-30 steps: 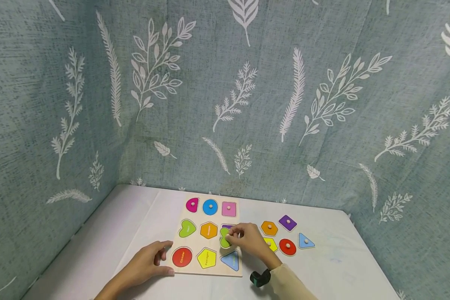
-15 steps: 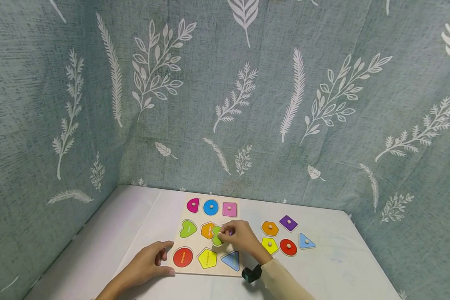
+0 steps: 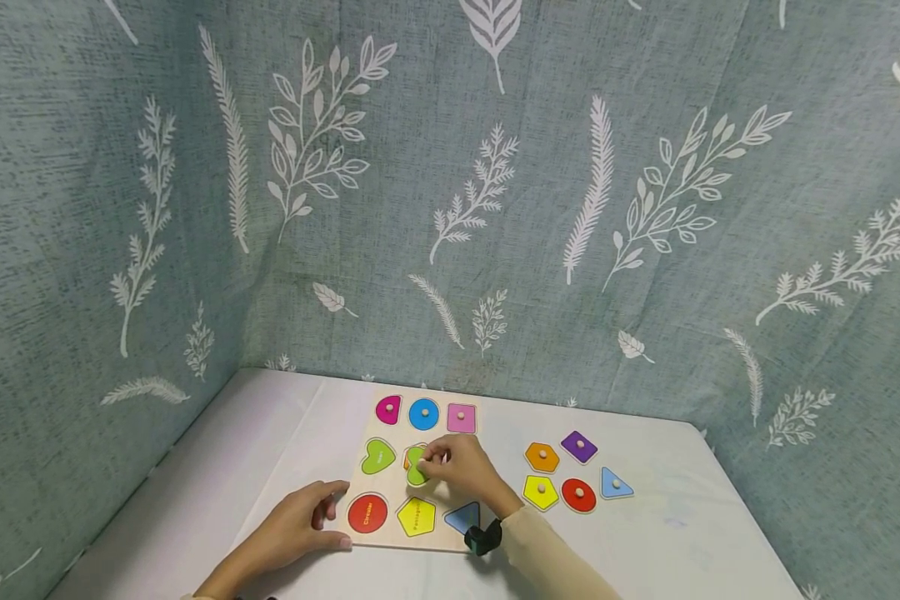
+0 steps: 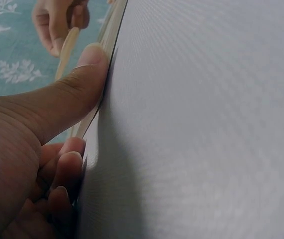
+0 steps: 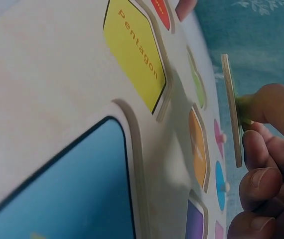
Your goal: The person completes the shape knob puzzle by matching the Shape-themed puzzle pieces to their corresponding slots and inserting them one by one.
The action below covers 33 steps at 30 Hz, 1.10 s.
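Observation:
My right hand [image 3: 465,473] pinches the knob of a green heart puzzle piece [image 3: 413,476] over the orange hexagon space of the wooden puzzle board [image 3: 390,487]. In the right wrist view the heart piece [image 5: 232,112] is seen edge-on, raised off the board. A green heart recess [image 3: 378,457] lies to its left. My left hand [image 3: 296,525] holds the board's near left corner, thumb at the front edge and index finger at the left side. In the left wrist view the thumb [image 4: 84,74] presses along the wooden edge.
Pink, blue and magenta knobbed pieces sit in the board's far row. Right of the board lie the orange hexagon [image 3: 542,457], purple piece [image 3: 579,447], yellow pentagon [image 3: 541,492], red circle [image 3: 578,495] and blue triangle [image 3: 615,483] on the white tabletop [image 3: 690,517].
My right hand has carried the green heart piece leftward, from the purple recess to over the orange hexagon recess. The left hand has stayed at the board's corner.

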Each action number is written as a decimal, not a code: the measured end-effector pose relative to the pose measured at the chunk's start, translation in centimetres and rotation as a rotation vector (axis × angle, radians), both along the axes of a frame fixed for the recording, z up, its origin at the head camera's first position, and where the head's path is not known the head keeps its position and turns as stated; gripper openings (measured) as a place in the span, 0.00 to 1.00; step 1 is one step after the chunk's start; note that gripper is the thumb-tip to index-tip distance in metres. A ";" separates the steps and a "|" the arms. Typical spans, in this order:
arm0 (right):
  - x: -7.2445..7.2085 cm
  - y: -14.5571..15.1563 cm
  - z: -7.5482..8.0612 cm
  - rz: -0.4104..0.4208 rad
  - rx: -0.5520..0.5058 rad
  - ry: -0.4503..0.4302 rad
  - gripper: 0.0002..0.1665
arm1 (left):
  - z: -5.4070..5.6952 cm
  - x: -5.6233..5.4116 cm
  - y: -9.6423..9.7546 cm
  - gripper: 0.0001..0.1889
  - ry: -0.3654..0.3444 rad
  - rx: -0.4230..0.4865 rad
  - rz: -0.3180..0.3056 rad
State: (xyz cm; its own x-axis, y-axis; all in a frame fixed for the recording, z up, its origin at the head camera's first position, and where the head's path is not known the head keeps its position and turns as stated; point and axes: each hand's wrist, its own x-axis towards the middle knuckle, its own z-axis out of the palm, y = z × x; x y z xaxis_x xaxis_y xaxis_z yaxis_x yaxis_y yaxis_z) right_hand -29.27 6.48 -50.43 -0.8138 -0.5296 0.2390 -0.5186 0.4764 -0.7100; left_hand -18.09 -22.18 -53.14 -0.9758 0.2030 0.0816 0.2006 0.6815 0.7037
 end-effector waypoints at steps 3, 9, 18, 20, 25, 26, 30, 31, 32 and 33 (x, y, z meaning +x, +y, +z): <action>-0.1 -0.6 0.1 0.000 0.007 0.000 0.04 | 0.0 0.0 0.0 0.44 -0.006 0.004 0.001; -0.5 -2.2 -0.1 -0.002 0.033 0.000 0.04 | -0.1 -0.2 -0.3 0.45 0.013 0.003 -0.013; -0.7 -3.9 -0.3 -0.013 0.018 -0.062 0.06 | -0.1 -0.3 -0.3 0.45 0.015 0.006 -0.032; -0.7 -4.3 -0.3 -0.021 0.016 -0.073 0.07 | 0.1 -0.2 -0.4 0.45 0.015 0.006 -0.034; -1.0 -5.4 -0.3 -0.066 0.030 -0.073 0.07 | 0.3 -0.2 -0.3 0.44 0.004 -0.001 -0.024; -1.1 -5.6 -0.4 -0.076 0.035 -0.079 0.07 | 0.3 -0.2 -0.3 0.44 0.001 -0.001 -0.021; -1.2 -6.3 -0.8 -0.102 0.058 -0.106 0.07 | 0.3 -0.2 -0.3 0.44 -0.009 0.001 -0.021; -1.2 -6.4 -0.9 -0.103 0.062 -0.111 0.07 | 0.3 -0.2 -0.3 0.44 -0.009 0.002 -0.023; -1.2 -6.6 -0.9 -0.103 0.066 -0.115 0.07 | 0.3 -0.1 -0.4 0.44 -0.007 0.003 -0.025; -1.1 -6.7 -0.9 -0.101 0.067 -0.115 0.07 | 0.3 -0.1 -0.4 0.44 -0.004 0.005 -0.029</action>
State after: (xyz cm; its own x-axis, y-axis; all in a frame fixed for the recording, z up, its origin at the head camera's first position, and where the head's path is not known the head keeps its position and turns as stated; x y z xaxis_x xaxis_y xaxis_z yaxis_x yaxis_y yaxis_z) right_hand -30.39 -0.23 -51.38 -0.8837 -0.4554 0.1080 -0.3827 0.5702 -0.7269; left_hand -18.19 -22.57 -52.81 -0.9698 0.2309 0.0783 0.2172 0.6720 0.7080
